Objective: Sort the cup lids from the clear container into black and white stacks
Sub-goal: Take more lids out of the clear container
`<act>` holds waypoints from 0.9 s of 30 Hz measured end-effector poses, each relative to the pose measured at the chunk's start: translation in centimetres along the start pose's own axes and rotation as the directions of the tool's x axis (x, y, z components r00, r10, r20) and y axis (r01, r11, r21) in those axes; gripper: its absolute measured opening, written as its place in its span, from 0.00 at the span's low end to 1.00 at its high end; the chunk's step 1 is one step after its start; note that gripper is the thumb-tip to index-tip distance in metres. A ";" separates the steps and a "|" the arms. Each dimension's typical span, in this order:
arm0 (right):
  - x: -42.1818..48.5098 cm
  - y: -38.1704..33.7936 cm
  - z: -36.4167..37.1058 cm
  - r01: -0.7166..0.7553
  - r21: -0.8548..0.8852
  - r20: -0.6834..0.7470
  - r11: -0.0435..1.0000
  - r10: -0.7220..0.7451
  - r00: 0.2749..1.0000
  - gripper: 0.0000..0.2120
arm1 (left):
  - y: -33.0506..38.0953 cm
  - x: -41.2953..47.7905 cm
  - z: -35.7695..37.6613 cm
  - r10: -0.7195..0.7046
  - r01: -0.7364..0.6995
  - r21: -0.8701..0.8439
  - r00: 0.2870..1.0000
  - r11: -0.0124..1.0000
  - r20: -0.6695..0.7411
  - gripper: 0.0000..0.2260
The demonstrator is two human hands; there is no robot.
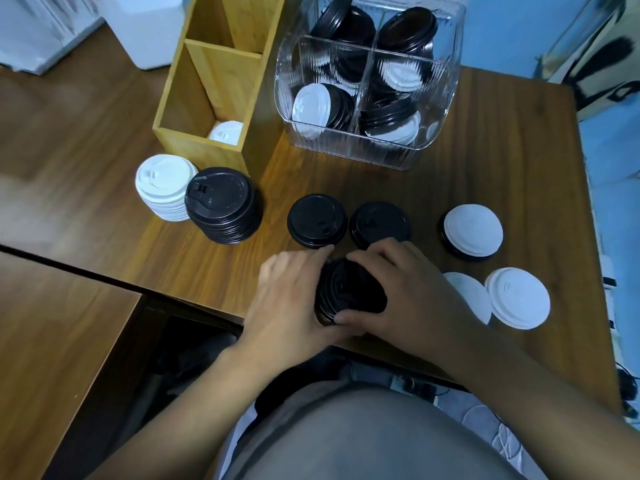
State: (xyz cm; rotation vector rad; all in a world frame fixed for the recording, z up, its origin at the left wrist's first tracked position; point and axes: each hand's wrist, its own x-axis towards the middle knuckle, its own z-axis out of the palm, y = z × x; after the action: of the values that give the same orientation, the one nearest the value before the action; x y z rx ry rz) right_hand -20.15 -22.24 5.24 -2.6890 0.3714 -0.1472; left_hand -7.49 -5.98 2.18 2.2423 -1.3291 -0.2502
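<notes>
Left hand (287,299) and right hand (412,289) are clasped round black round plastic lid stack (349,292), before clear ribbed container (381,154). Judged light, slippery; best gripped at rims.

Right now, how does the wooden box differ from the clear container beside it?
The wooden box is opaque; the clear container is see-through and ribbed. The wooden box shows two compartments, the clear container four. In the wooden box only one white lid is visible, while the clear container holds many black and white lids mixed. Both stand open-topped on the table.
</notes>
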 end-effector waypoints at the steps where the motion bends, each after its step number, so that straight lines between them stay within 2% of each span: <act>1: 0.1 0.0 0.1 -0.002 0.001 -0.001 1.000 0.002 1.000 0.37 | -0.2 -0.1 -0.1 0.011 -0.011 -0.013 1.000 1.000 0.016 0.48; 5: 0.3 -0.2 0.4 0.016 -0.037 0.028 0.999 -0.015 0.999 0.37 | -1.3 -0.4 -0.5 0.064 -0.057 -0.093 0.995 0.994 0.071 0.45; 11: 0.4 -0.5 0.3 -0.009 -0.022 0.092 1.000 0.011 0.996 0.38 | -1.8 -0.4 -0.4 0.127 -0.123 -0.121 0.991 0.985 0.031 0.37; 19: 0.6 -0.7 0.2 -0.025 -0.039 0.138 0.999 0.030 0.990 0.38 | -2.4 -0.6 -0.9 0.186 -0.181 -0.071 0.981 0.981 0.062 0.37; 22: 0.5 -0.8 0.3 -0.023 -0.047 0.136 0.999 0.029 0.990 0.39 | -3.5 -0.5 -1.8 0.178 -0.170 -0.102 0.981 0.980 0.076 0.34; 24: 0.4 -0.8 0.3 -0.020 -0.050 0.136 0.999 0.026 0.990 0.39 | -4.1 0.2 -2.6 0.155 -0.151 -0.126 0.988 0.980 0.021 0.30; 27: 0.1 -0.7 0.5 0.017 -0.093 0.156 0.995 -0.002 0.988 0.41 | -3.8 2.4 -3.2 0.087 -0.100 -0.073 0.983 0.992 -0.160 0.24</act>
State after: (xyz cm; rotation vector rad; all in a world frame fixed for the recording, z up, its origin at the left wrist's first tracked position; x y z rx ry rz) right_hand -19.84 -21.40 5.08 -2.7726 0.3242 0.0798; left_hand -2.07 -5.47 3.16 2.0813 -1.3127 -0.0903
